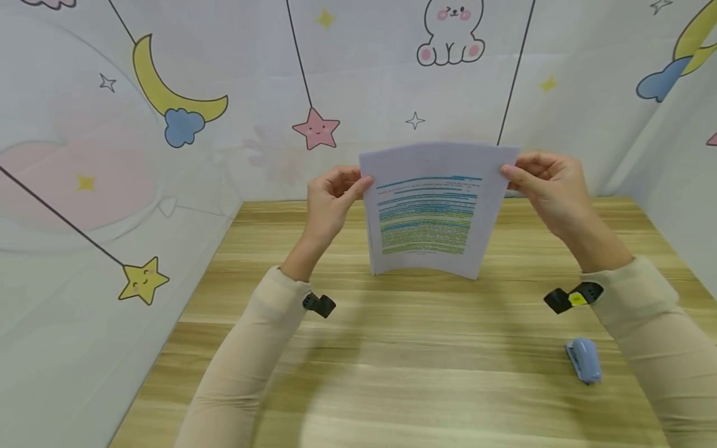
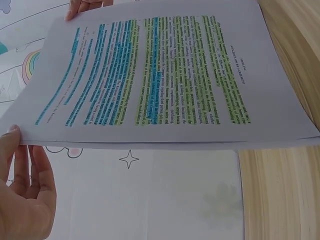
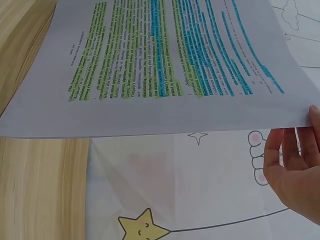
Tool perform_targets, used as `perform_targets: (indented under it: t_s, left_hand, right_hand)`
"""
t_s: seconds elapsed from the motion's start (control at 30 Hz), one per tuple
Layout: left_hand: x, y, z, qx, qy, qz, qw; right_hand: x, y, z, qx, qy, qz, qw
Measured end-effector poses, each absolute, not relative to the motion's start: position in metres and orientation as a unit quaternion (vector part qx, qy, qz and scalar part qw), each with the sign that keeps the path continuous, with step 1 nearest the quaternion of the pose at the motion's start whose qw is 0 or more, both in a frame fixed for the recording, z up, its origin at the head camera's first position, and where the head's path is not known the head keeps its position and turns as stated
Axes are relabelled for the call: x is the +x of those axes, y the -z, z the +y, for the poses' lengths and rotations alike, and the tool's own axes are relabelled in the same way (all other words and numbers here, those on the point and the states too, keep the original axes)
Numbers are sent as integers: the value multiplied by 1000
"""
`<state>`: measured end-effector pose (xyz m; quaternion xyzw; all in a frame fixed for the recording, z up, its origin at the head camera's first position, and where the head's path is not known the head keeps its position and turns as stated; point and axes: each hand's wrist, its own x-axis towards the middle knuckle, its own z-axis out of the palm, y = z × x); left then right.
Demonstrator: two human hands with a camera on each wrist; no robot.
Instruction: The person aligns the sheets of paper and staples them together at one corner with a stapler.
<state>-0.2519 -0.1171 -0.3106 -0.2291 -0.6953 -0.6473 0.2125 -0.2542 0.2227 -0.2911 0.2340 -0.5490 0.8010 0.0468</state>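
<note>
Both hands hold up printed paper sheets (image 1: 428,211), whose lines are highlighted in blue and yellow-green. The print is upside down in the head view, and the stack bows slightly. My left hand (image 1: 335,202) pinches the upper left edge between thumb and fingers. At the upper right edge, my right hand (image 1: 551,190) pinches in the same way. The lower edge is at or just above the table; I cannot tell which. More than one layer shows along the edge of the sheets (image 2: 165,137) in the left wrist view. A blue mini stapler (image 1: 584,359) lies apart from both hands.
The wood-grain table (image 1: 392,373) spreads beneath the arms. Behind it hangs a white cloth backdrop (image 1: 370,74) with printed moons, stars and an animal, and it also runs along the left side. Black wrist devices (image 1: 319,305) sit at both sleeve cuffs.
</note>
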Motion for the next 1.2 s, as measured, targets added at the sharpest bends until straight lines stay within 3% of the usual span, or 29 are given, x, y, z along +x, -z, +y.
perform_targets:
  t_s: [0.17,0.53,1.2]
  left_hand:
    - [-252,309,-116,-232,654,-686,218]
    - [-254,317,-117,-224,656,-700,170]
    - [-252,310,-113,-237,671,-682,167]
  right_hand:
    - [-255,288,220,232,-808,-538,61]
    - [-256,292,223,220,-796,-563,21]
    - [-260,289,217,186,-831,-524,24]
